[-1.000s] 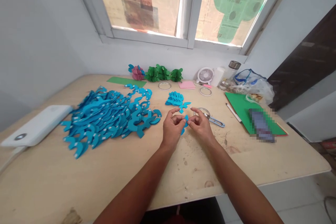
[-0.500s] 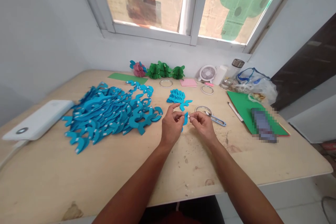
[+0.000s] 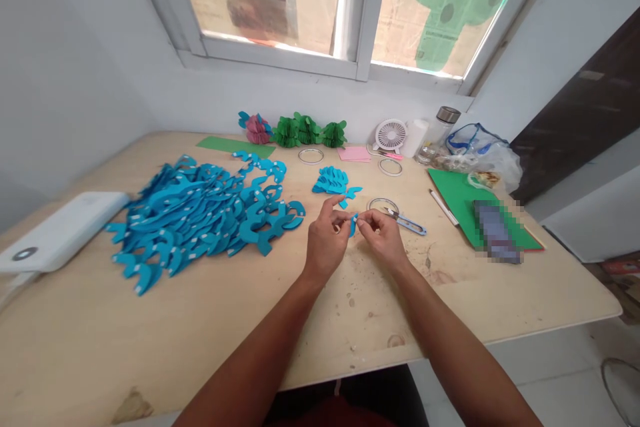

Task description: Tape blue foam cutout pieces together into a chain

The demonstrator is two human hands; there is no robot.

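Note:
A small curved blue paper piece [image 3: 353,225] is held up between my two hands, most of it hidden by the fingers. My left hand [image 3: 326,235] pinches its left side, index finger bent and raised. At its right edge, the thumb and finger of my right hand [image 3: 383,235] are pinched together. Just beyond the hands lies a small row of blue paper pieces [image 3: 331,179], with a loose wavy one [image 3: 354,192] beside it. To the left spreads a big heap of wavy blue paper pieces [image 3: 200,210], many bearing small white squares.
Behind my right hand are a tape roll [image 3: 383,205] and blue-handled thread snips [image 3: 413,225]. A white power bank [image 3: 65,227] lies at left. Folded green paper figures [image 3: 306,129], a small fan [image 3: 391,136] and a bottle [image 3: 445,125] line the wall. Green sheets [image 3: 453,197] lie right.
My right fingertips have come closer to my left ones, and less of the blue paper piece shows between them. The whole view has shifted slightly.

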